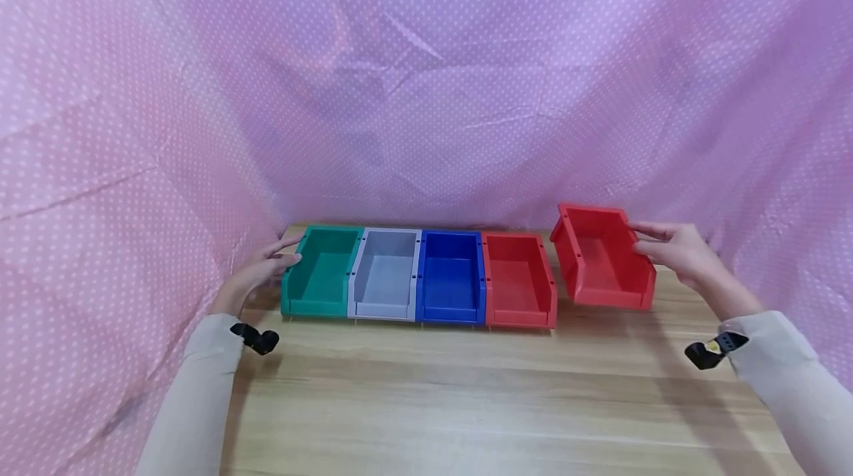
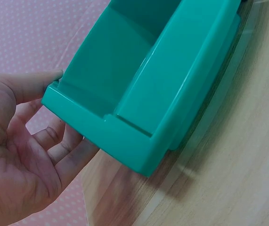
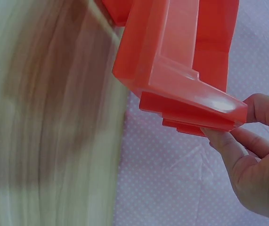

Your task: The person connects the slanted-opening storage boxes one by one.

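Note:
A row of joined-looking open-front storage bins stands on the wooden table: a green bin (image 1: pixel 323 276), a grey bin (image 1: pixel 384 276), a blue bin (image 1: pixel 452 276) and a red bin (image 1: pixel 520 280). At the row's left end my left hand (image 1: pixel 263 269) holds the green bin by its outer side. In the left wrist view its thumb (image 2: pixel 37 84) meets the rim, with the fingers along the wall below. My right hand (image 1: pixel 680 250) grips a second red bin (image 1: pixel 603 269) by its right side, tilted and raised off the table, apart from the row. All the bins look empty.
The wooden table (image 1: pixel 466 394) extends in front of the bins. Pink dotted cloth (image 1: pixel 426 106) hangs behind and on both sides, close to each hand. A small black camera (image 1: pixel 256 339) sits on the left wrist, another black camera (image 1: pixel 713 350) on the right.

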Available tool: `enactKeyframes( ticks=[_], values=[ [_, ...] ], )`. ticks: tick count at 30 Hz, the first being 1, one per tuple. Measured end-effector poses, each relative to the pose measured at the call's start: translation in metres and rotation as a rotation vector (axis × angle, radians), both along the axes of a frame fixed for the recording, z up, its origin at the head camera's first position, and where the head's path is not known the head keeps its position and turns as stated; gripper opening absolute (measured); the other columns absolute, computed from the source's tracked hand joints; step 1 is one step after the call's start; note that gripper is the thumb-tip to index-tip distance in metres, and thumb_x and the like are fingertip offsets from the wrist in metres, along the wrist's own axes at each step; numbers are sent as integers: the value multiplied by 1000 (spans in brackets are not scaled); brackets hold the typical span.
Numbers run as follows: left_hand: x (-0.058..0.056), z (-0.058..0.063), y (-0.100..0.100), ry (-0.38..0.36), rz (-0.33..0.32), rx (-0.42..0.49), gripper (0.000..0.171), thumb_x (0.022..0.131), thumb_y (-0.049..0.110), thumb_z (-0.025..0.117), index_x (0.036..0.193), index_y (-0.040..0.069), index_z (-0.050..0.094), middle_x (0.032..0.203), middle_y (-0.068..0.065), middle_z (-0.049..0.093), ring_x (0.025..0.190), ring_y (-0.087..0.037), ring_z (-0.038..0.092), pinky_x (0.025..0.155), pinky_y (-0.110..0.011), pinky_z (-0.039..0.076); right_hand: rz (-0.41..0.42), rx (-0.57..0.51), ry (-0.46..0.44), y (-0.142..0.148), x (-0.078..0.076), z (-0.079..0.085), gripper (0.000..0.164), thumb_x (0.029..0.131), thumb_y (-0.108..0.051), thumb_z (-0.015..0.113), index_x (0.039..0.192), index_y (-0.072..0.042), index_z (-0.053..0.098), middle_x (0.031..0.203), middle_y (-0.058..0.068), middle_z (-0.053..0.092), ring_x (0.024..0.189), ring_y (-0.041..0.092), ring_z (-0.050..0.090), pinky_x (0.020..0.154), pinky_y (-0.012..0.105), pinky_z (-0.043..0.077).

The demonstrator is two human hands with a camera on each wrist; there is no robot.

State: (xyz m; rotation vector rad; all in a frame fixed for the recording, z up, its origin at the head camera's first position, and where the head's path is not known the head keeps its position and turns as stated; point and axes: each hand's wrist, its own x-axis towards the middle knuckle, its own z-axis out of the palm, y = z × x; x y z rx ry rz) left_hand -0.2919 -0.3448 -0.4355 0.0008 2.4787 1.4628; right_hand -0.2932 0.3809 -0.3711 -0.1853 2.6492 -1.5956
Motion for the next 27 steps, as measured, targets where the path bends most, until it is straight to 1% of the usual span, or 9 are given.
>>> enactKeyframes(
  ticks=[3,6,8,12,14,17,20,23,27],
  values=[
    [-1,-1,-1,-4,-5,-8,72,108,37,51,165,18,12,163,-33,22,147,-56,25,115,-67,33,-8,159,-8,-2,1,-1,57,99,-12,66,147,10,45,115,-1,75,83,-14,63,72,13,56],
    [-2,-1,-1,-5,-6,-7,73,107,37,52,165,18,12,163,-33,22,147,-56,25,115,-67,33,-32,266,-4,-4,2,-1,58,98,-18,66,147,7,47,130,24,65,80,-14,62,71,12,55],
    [-2,-1,-2,1,-4,-9,72,107,38,51,165,18,13,163,-33,23,147,-56,26,115,-66,34,-34,239,0,-5,2,-3,57,98,-15,66,146,9,47,126,23,69,78,-12,63,70,14,55],
    [-2,-1,-2,3,-2,-1,72,107,38,52,165,19,13,163,-33,23,147,-55,27,115,-66,34,-26,140,13,-7,1,-7,55,97,-7,66,143,15,46,101,-11,75,77,-9,66,68,16,57],
    [-1,-2,-2,2,-2,-1,73,107,39,52,165,19,13,163,-33,22,147,-55,27,115,-66,34,-12,83,6,-8,0,-8,54,97,-3,64,142,17,44,98,-19,72,78,-8,66,69,16,58],
    [-1,-2,-1,3,-1,14,73,106,40,53,165,20,14,164,-32,21,147,-55,27,115,-66,34,-22,89,11,-9,-1,-9,52,98,-4,62,142,17,45,95,-21,71,77,-8,66,68,16,58],
    [-1,-1,-1,4,-2,21,74,106,41,53,165,20,14,164,-31,21,147,-55,26,115,-66,33,-25,101,17,-11,-2,-8,51,97,-4,62,142,16,46,99,-14,73,77,-9,66,68,17,58],
    [0,-1,-1,-2,-1,15,73,107,40,53,165,19,14,163,-32,21,147,-56,26,115,-66,33,-24,132,16,-12,-2,-9,52,97,-3,63,142,16,46,111,11,76,77,-8,66,68,17,58],
    [-1,0,-1,-6,-1,10,74,107,39,52,165,19,12,163,-33,22,147,-55,27,115,-65,34,-20,180,16,-13,0,-11,52,97,-4,63,142,16,46,129,38,60,77,-8,65,68,17,58]
  ],
)
